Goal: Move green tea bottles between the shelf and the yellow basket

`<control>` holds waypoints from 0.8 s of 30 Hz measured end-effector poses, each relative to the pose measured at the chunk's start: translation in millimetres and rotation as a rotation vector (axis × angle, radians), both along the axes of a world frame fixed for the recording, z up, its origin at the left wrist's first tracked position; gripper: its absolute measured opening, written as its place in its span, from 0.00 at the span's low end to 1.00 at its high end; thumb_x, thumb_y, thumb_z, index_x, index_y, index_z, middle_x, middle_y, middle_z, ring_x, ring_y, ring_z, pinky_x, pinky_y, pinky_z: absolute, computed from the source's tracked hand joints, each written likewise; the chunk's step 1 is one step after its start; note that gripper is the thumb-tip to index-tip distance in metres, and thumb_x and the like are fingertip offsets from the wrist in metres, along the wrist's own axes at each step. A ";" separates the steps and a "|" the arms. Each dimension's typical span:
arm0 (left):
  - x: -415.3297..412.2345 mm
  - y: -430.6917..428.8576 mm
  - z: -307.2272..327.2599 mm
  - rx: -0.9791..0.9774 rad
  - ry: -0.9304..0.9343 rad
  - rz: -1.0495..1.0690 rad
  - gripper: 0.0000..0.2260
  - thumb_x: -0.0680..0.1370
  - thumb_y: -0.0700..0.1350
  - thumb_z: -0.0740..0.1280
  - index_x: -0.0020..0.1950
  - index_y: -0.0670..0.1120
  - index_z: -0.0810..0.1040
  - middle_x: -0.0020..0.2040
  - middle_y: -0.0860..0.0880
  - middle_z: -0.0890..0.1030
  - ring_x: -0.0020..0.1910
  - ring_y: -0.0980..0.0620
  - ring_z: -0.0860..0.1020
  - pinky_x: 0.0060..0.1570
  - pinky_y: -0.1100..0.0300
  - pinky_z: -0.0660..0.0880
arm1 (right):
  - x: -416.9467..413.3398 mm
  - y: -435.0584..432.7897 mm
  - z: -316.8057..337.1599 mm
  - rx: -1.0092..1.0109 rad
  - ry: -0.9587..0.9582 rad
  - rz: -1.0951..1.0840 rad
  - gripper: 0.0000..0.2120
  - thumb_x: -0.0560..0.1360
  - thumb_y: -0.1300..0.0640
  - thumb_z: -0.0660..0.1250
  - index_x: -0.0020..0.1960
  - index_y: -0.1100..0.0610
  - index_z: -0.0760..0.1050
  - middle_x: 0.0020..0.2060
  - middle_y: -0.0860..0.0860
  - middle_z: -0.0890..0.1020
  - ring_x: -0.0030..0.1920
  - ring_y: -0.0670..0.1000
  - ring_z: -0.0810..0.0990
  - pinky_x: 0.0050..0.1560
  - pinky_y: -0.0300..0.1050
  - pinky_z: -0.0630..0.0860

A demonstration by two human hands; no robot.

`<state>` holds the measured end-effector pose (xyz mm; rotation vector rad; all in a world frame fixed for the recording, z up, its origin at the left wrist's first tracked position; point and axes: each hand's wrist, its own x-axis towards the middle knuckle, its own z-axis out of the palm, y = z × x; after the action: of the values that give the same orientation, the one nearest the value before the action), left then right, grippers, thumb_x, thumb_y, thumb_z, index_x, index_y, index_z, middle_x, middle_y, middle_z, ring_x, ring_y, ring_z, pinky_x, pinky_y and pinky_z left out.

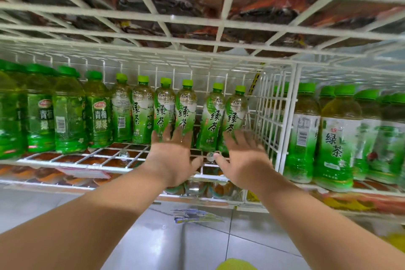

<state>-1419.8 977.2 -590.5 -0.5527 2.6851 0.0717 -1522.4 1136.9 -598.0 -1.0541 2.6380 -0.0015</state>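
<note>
Grey floor tiles [166,252] spread out below the wire shelf [76,163]. A yellow edge [235,265] pokes in at the very bottom, in front of the shelf; too little of it shows to say what it is. A printed leaflet [195,216] lies on the tiles just under the shelf's front rail.

Both bare forearms reach up toward the shelf. The left hand [173,160] and the right hand [244,160] are at the shelf's front edge, near each other, thumbs turned inward. Their fingers are spread wide and straight and hold nothing. The fingertips are blurred and overlap the lower labels of the green tea bottles [186,112]; whether they touch cannot be told.

Those six slim bottles stand upright in a row toward the back of the shelf, light green caps on. Wider green bottles [68,112] fill the shelf's left part. Past the shelf's wire divider [271,116], on its right part, stand larger tea bottles [337,138]. Above the shelf, a second wire rack [197,24] carries dark, blurred packets.
</note>
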 end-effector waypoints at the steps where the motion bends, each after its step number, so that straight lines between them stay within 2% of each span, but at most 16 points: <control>1: 7.0 0.9 4.6 0.001 -0.008 -0.009 0.38 0.78 0.70 0.45 0.81 0.50 0.43 0.82 0.45 0.47 0.80 0.40 0.44 0.75 0.33 0.47 | 8.0 3.3 3.7 -0.020 0.032 0.030 0.34 0.79 0.35 0.50 0.78 0.54 0.61 0.77 0.60 0.63 0.76 0.65 0.61 0.73 0.64 0.62; 3: 22.4 4.4 13.3 -0.012 -0.010 -0.034 0.39 0.77 0.71 0.42 0.81 0.49 0.42 0.82 0.45 0.45 0.80 0.40 0.41 0.75 0.33 0.46 | 22.3 9.4 8.4 -0.049 0.054 0.065 0.35 0.78 0.35 0.51 0.75 0.56 0.68 0.71 0.62 0.72 0.70 0.66 0.70 0.65 0.65 0.71; 5: 42.0 10.0 21.5 -0.047 -0.011 -0.075 0.39 0.77 0.71 0.41 0.81 0.49 0.40 0.82 0.45 0.44 0.80 0.40 0.41 0.75 0.34 0.44 | 38.2 13.7 15.9 -0.067 0.042 0.058 0.35 0.78 0.35 0.50 0.74 0.57 0.69 0.70 0.63 0.73 0.69 0.66 0.72 0.62 0.64 0.72; 6: 53.0 13.8 26.3 -0.062 -0.010 -0.098 0.38 0.78 0.70 0.41 0.81 0.48 0.39 0.82 0.45 0.44 0.80 0.40 0.41 0.75 0.35 0.44 | 47.6 15.1 23.3 -0.062 0.037 0.055 0.37 0.77 0.34 0.47 0.76 0.57 0.66 0.73 0.63 0.69 0.71 0.66 0.69 0.66 0.65 0.69; 8: 78.7 21.4 33.3 -0.074 0.016 -0.145 0.38 0.79 0.69 0.42 0.80 0.47 0.35 0.81 0.43 0.44 0.80 0.39 0.42 0.75 0.35 0.44 | 69.0 23.9 33.6 -0.005 -0.002 0.066 0.39 0.76 0.34 0.39 0.80 0.55 0.54 0.79 0.61 0.55 0.78 0.64 0.56 0.76 0.64 0.55; 9: 91.2 24.9 37.5 -0.078 0.059 -0.167 0.38 0.79 0.69 0.43 0.80 0.46 0.37 0.81 0.41 0.47 0.80 0.38 0.45 0.74 0.33 0.47 | 80.3 30.5 38.1 0.011 -0.014 0.064 0.39 0.77 0.34 0.38 0.81 0.55 0.51 0.80 0.60 0.51 0.79 0.63 0.52 0.77 0.63 0.51; 10: 103.1 28.0 44.3 -0.081 0.071 -0.179 0.39 0.78 0.68 0.45 0.80 0.44 0.44 0.81 0.39 0.52 0.79 0.37 0.50 0.73 0.32 0.51 | 92.5 37.9 42.8 -0.003 -0.004 0.055 0.38 0.78 0.35 0.40 0.81 0.55 0.51 0.80 0.60 0.51 0.79 0.63 0.52 0.76 0.64 0.53; 12: 124.9 34.5 56.3 -0.058 0.046 -0.199 0.40 0.77 0.68 0.49 0.79 0.42 0.60 0.77 0.37 0.63 0.76 0.35 0.61 0.69 0.31 0.59 | 117.4 52.6 54.4 -0.035 0.033 0.028 0.36 0.79 0.36 0.47 0.79 0.58 0.61 0.78 0.62 0.61 0.76 0.65 0.61 0.71 0.67 0.64; 15: 155.2 49.4 86.8 -0.042 0.054 -0.265 0.39 0.75 0.68 0.51 0.76 0.41 0.67 0.73 0.37 0.70 0.73 0.34 0.67 0.67 0.30 0.62 | 151.9 77.1 84.2 -0.058 0.051 -0.030 0.35 0.78 0.37 0.51 0.77 0.58 0.66 0.75 0.62 0.67 0.74 0.65 0.67 0.69 0.66 0.67; 21: 195.8 94.9 187.2 -0.041 0.100 -0.350 0.41 0.73 0.69 0.50 0.77 0.42 0.65 0.75 0.38 0.67 0.73 0.34 0.66 0.67 0.30 0.61 | 216.0 139.1 181.9 -0.056 0.020 -0.172 0.36 0.78 0.37 0.51 0.78 0.58 0.62 0.77 0.63 0.62 0.76 0.66 0.62 0.71 0.65 0.64; 24: 197.9 126.0 241.7 -0.060 0.115 -0.380 0.43 0.73 0.71 0.47 0.79 0.43 0.59 0.78 0.39 0.63 0.77 0.36 0.60 0.69 0.31 0.57 | 236.6 172.9 233.4 -0.069 0.039 -0.247 0.37 0.77 0.36 0.51 0.78 0.58 0.62 0.77 0.63 0.63 0.76 0.66 0.61 0.71 0.65 0.63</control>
<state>-1221.8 1103.2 -348.8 -0.0490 2.8619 -0.0859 -1285.8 1309.8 -364.5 -0.7478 2.8044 -0.1264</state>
